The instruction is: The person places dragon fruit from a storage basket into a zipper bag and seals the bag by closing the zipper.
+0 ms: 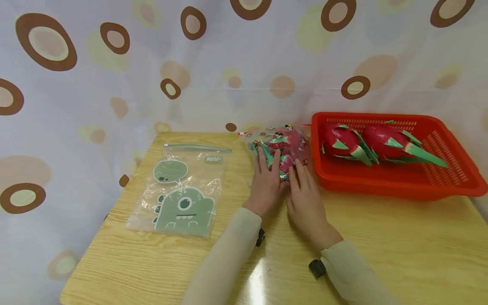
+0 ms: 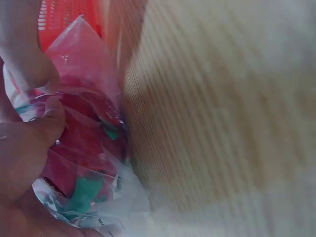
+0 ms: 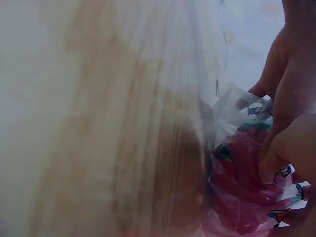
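A printed transparent bag [image 1: 301, 146] is shown near the far edge of the worktop [image 1: 362, 254], just beside the left wall of a red basket [image 1: 320, 178]; crimson-and-green contents [image 1: 287, 163] are enclosed in it. The left hand [image 1: 265, 182] is laid over the bag with straight, spread fingers, and the right hand [image 1: 306, 203] is set on its near right side, fingers nearly straight and close together; the film is pressed by both, with no firm pinch made out. Should the pressure be uneven, the bulging contents could be squeezed toward the red zip strip, whose small white slider [image 1: 241, 134] is seen at the left end; whether the strip is sealed cannot be told. The thin film could also be creased or punctured by stiff green tips, or the bag be pushed against the basket. The film is glossy and wrinkled; the basket is rigid plastic, perforated by rows of slots. In it are held two rounded, dragon-fruit-shaped pieces [image 1: 337, 137] with pointed green flaps. Toward the worktop's left edge, a clear bag with a green monster print [image 1: 187, 212] is laid flat on pale, straight-grained wood.
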{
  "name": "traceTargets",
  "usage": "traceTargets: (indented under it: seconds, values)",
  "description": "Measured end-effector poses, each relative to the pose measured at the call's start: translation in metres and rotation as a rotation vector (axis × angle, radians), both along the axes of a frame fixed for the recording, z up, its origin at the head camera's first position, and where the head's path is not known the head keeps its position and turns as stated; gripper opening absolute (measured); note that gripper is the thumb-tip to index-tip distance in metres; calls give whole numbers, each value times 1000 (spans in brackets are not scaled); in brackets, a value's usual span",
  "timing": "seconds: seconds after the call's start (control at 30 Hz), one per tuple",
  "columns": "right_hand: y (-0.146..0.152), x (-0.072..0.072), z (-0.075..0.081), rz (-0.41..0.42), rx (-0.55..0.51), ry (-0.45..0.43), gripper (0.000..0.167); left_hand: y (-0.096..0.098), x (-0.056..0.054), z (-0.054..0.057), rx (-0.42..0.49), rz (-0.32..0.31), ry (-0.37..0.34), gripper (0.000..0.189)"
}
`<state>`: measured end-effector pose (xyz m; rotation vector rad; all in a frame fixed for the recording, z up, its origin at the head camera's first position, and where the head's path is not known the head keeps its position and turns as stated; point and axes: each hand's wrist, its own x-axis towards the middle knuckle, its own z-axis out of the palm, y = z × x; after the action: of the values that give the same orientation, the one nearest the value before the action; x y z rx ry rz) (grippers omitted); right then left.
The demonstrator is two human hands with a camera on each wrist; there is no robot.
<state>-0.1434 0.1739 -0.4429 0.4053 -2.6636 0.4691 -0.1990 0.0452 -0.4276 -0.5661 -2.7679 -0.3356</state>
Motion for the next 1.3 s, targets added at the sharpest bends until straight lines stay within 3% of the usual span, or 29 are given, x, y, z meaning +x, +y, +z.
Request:
traceTargets:
  seconds: [0.17,0.37,0.57,0.77,0.9,1.07,1.2,1.3]
  values:
    - [-4,-15,0,-31,32,-40,66,1,-15,1,-32,13,-27,88]
    - [-10,-25,3,-60,60,-38,64,-5,-31,-4,33,-32,-57,89]
    - [-15,-25,2,-76,57,-63,65,-14,-34,-5,32,-46,-106,94]
    - [-22,-21,1,-83,60,-107,70,-31,-31,2,296,-63,-352,92]
    - [-21,-17,-2,-84,56,-111,75,-46,-24,12,388,-71,-439,87]
    - [-12,-16,-4,-72,18,-133,81,-72,-11,24,485,-27,-453,76]
    - [-7,-15,3,-68,-45,-202,83,-100,-3,30,490,1,-381,69]
    - [-9,-10,11,-61,-116,-186,74,-123,2,30,501,30,-342,64]
